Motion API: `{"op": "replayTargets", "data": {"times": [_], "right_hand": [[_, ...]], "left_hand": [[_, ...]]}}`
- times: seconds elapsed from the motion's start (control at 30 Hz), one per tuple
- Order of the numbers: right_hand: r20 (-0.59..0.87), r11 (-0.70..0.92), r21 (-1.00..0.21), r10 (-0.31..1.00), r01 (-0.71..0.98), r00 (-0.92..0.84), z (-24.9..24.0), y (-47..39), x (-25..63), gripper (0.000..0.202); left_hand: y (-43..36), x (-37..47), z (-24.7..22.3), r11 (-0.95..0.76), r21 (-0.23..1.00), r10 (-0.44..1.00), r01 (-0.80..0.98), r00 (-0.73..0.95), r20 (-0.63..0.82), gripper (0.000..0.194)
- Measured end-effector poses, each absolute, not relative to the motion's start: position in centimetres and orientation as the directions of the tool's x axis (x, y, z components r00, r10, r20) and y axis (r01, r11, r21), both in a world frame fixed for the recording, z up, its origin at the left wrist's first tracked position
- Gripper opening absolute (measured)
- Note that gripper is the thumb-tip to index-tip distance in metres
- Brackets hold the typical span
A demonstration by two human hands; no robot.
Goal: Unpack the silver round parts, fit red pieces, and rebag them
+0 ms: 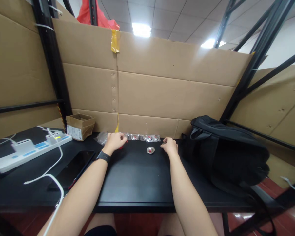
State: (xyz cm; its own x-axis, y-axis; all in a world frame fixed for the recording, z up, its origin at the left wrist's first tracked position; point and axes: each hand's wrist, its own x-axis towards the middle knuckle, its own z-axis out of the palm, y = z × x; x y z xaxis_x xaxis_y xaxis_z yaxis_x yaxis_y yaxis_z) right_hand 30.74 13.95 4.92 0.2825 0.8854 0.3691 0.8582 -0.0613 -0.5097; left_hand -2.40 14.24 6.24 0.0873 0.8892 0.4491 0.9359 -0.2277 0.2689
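Note:
My left hand [115, 142], with a dark band on the wrist, is over the back of the black table [137, 183]. Its fingers are curled together; something red [122, 146] shows just under them, though I cannot tell if it is held. My right hand [170, 146] is at the right with fingertips pinched; what they hold, if anything, is hidden. Between the hands lies a small round silver disc with a red centre [150, 150], untouched. Behind it, similar discs in clear plastic wrapping [149, 138] lie in a row along the cardboard.
A white power strip [31, 152] with plugs and cables, a dark tablet-like device [72, 168] and an open cardboard box [80, 126] stand at the left. A black backpack [226, 154] fills the right side. Cardboard panels [149, 88] and black posts enclose the table.

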Motion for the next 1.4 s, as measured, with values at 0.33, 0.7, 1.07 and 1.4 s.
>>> {"op": "replayTargets", "data": {"times": [0.33,0.7,1.07,1.4], "right_hand": [[0.296,-0.219,-0.473,0.873,0.853,0.388,2.7,15.3,32.5,0.016],[0.329,0.300,-0.532,0.935,0.792,-0.134,3.8,14.6,31.0,0.049],[0.326,0.513,-0.595,0.858,0.619,-0.398,3.7,13.9,26.4,0.059],[0.548,0.666,-0.643,0.745,0.378,-0.380,4.8,12.3,23.5,0.065]], "left_hand": [[14.8,-5.0,5.9,-0.019,0.226,0.963,0.974,-0.043,0.266,0.032],[14.3,-4.2,6.3,0.030,0.222,0.940,0.975,-0.102,0.324,0.033],[13.4,2.5,4.5,-0.689,0.446,0.722,0.572,0.481,0.497,0.024],[12.7,4.1,4.7,-0.699,0.483,0.710,0.527,0.436,0.553,0.015]]}}
